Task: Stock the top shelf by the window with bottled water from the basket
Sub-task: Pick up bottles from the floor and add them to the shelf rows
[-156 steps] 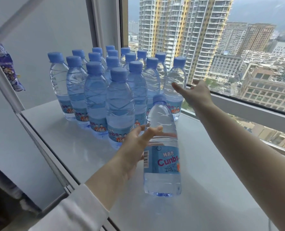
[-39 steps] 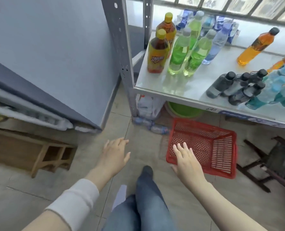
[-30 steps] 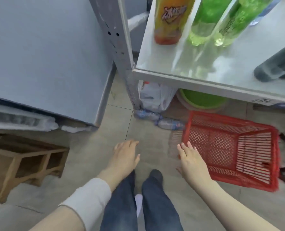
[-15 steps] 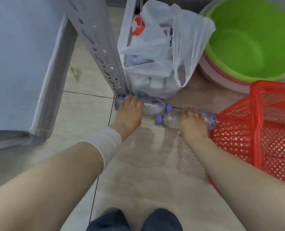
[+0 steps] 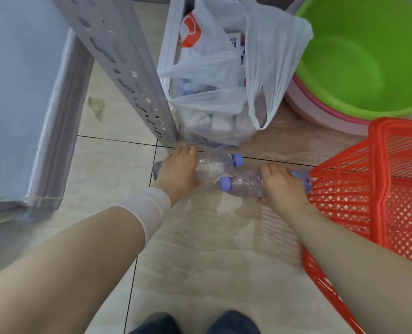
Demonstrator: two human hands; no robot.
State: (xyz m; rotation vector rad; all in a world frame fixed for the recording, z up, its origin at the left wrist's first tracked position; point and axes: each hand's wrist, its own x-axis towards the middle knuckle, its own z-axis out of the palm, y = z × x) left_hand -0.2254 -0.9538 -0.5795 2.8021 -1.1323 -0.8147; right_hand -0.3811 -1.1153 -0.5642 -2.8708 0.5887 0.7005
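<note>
Two water bottles lie on the floor tiles at 12 o'clock, outside the red basket. The left hand is wrapped over the left bottle, the right hand over the right bottle. Judged light, smooth, thin-walled; mid-body hold advised. Shelf post and plastic bag crowd 11–12 o'clock; open floor toward 6.

Two water bottles lie on the floor. The left hand grips the left bottle. The right hand grips the right bottle. The red basket sits at three o'clock.
</note>
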